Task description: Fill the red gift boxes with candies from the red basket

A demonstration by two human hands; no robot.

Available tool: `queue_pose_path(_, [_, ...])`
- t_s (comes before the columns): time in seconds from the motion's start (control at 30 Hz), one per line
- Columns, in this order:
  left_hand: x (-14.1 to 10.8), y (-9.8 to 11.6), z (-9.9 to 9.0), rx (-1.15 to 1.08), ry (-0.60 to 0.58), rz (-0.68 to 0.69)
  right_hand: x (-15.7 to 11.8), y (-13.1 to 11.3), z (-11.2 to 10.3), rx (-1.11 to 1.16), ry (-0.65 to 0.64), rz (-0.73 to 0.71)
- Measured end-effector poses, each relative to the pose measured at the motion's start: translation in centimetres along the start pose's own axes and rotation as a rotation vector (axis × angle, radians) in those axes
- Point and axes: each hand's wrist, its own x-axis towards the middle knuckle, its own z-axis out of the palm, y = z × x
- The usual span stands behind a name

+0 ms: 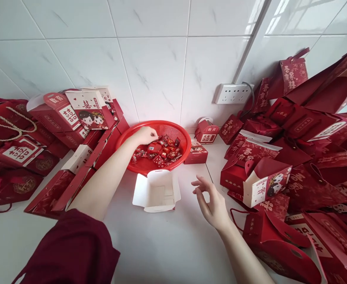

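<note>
My left hand (pixel 146 135) is over the left part of a round red plastic basket (pixel 186 140). Its fingers are curled together, and whatever they may hold is hidden. Wrapped candies (pixel 163 152), mostly red, lie in a heap in the basket beside that hand. In front of the basket stands a small gift box (pixel 157 193) with its flaps spread, its white inside facing up and no contents showing. To the right of the box, my right hand (pixel 211 203) hovers above the counter with fingers apart and holds nothing.
Red gift boxes (pixel 92 110) are stacked along the left. A big pile of red boxes and bags (pixel 259 157) covers the right side. Two small closed boxes (pixel 196 154) sit right of the basket. A power strip (pixel 233 94) is on the tiled wall.
</note>
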Motion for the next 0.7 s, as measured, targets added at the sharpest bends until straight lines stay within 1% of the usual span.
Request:
queue_pose_path(0.07, [1.2,-0.8,1.7,0.031,-0.169,0.047,0.2,0.1,-0.1,-0.005,0.0,0.004])
queue_pose_path(0.13, [1.7,-1.6,3.1,0.079,-0.263,0.056,0.3,0.1,-0.2,-0.007,0.002,0.01])
queue_pose_path(0.27, [2.2,-2.6,4.9,0.167,-0.328,0.036,0.4,0.1,-0.5,-0.016,-0.009,0.046])
queue_pose_path(0.37, [2.4,-2.7,5.3,0.205,-0.347,0.018,0.3,-0.1,-0.6,-0.034,-0.036,0.046])
queue_pose_path(0.47, [2.1,-2.4,4.8,0.21,-0.327,0.01,0.3,-0.3,-0.6,-0.039,-0.056,0.035])
queue_pose_path(0.53, [1.5,-2.1,4.0,0.194,-0.283,0.019,0.2,-0.4,-0.5,-0.039,-0.066,0.032])
queue_pose_path(0.6, [0.7,-1.6,3.0,0.162,-0.203,0.027,0.2,-0.5,-0.5,-0.041,-0.076,0.034])
queue_pose_path(0.7, [-1.4,-0.7,1.2,0.097,-0.011,0.017,0.1,-0.6,-0.5,-0.045,-0.085,0.036])
